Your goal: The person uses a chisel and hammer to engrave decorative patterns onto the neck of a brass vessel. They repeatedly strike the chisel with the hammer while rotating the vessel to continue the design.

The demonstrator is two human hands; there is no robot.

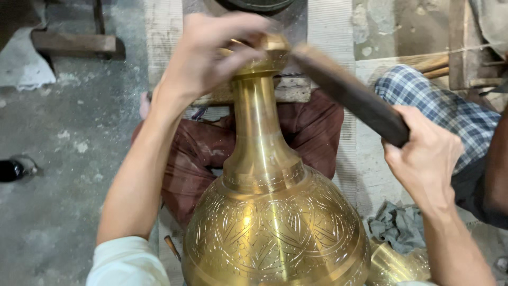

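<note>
Vase: big engraved brass vase (275, 222) stands upright between the person's knees, nearest the camera; inside hidden.
Right hand: right hand (423, 159), right of the vase neck, fist closed around a dark wooden bar (349, 95) angled at the vase mouth.
Left hand: left hand (211, 53) curled over the brass top piece (267, 53), fingers pressed on it.
Risk: a glancing blow might dent the rim or catch those fingers.
Beyond: wooden block (74, 45), far left of the vase.

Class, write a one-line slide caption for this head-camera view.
Left hand grips an engraved brass vase at its mouth; right hand holds a dark wooden bar against it.
</note>
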